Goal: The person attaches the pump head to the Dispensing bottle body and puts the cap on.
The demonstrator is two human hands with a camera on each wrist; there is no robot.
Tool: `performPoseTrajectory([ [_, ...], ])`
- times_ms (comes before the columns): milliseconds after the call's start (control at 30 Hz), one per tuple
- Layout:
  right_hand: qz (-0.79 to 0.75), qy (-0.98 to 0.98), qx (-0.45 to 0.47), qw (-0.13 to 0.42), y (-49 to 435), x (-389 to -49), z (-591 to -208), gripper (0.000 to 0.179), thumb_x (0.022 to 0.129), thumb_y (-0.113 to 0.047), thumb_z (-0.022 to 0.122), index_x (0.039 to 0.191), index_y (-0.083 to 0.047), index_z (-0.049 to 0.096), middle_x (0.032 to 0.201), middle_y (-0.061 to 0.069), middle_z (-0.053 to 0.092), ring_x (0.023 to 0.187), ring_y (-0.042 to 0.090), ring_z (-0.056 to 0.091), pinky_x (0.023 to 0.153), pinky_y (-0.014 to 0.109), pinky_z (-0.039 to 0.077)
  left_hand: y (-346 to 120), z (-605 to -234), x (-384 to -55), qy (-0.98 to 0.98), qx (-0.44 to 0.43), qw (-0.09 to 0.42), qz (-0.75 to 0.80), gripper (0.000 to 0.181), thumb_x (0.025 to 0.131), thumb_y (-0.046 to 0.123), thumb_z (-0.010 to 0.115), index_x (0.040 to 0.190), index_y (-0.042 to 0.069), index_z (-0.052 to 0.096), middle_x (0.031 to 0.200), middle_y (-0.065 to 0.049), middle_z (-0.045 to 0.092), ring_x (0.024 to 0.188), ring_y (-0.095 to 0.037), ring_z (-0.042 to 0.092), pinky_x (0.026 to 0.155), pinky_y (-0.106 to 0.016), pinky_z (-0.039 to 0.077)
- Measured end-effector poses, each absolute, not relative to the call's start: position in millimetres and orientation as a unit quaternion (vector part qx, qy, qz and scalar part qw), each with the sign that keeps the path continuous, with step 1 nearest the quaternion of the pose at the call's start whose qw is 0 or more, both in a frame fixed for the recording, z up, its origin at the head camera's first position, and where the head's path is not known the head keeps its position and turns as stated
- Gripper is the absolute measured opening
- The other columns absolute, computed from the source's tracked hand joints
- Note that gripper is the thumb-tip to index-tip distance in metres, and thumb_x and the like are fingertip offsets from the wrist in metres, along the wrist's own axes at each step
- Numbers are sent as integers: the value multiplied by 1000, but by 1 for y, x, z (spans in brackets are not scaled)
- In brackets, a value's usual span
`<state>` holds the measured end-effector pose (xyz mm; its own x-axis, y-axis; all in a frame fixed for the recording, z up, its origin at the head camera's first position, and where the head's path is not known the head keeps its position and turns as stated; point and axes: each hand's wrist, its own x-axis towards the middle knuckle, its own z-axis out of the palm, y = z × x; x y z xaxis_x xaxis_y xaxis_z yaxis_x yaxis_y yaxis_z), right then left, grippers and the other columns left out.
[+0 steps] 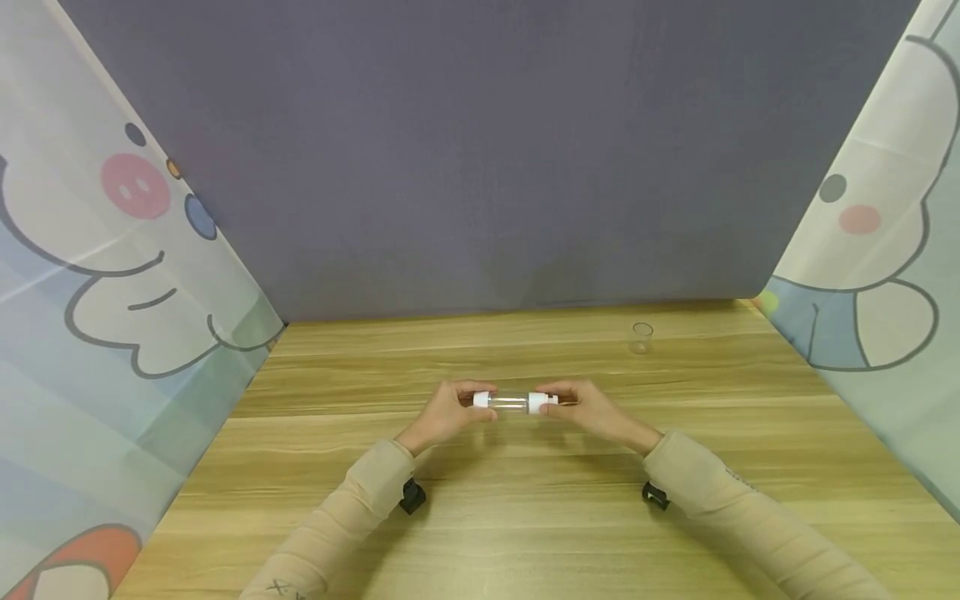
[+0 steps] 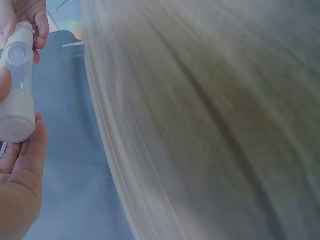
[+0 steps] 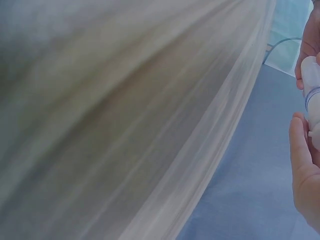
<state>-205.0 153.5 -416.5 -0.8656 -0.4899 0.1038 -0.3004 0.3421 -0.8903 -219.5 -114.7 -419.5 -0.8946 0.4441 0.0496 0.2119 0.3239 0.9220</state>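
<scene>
Both hands hold a small pump bottle point(image 1: 508, 403) level over the table, clear in the middle and white at both ends. My left hand point(image 1: 442, 414) grips its white base between thumb and fingers. At the other end, my right hand point(image 1: 597, 411) pinches the white pump collar. The left wrist view looks onto the round bottom of the white base point(image 2: 17, 122), with the right hand's fingers at the far end. In the right wrist view the bottle point(image 3: 312, 82) is partly cut off by the frame edge.
A small clear cup-shaped piece point(image 1: 641, 337) stands toward the back right of the wooden table point(image 1: 525, 533). Behind the table rises a grey panel point(image 1: 487, 167). Cartoon-printed curtains point(image 1: 862, 250) hang on both sides.
</scene>
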Motion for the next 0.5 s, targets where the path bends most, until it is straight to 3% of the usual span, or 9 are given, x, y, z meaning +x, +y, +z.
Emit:
performPoseTrajectory([
  [300,-530,807,-245,91,153,-206,-418,44,96,-8,66,131,16,55,121,28,63,104,33,66,87,32,56,-114,-420,-220,805,204,102,548,39,87,4,78,123,-6,67,120,-19,68,105,-31,68,86,-35,57],
  [500,-555,791,-241,94,153,-205,-416,43,93,0,67,131,17,53,126,33,58,110,43,63,88,33,56,-116,-419,-220,804,211,96,548,39,86,5,79,122,-5,68,118,-18,69,101,-28,69,84,-33,57],
])
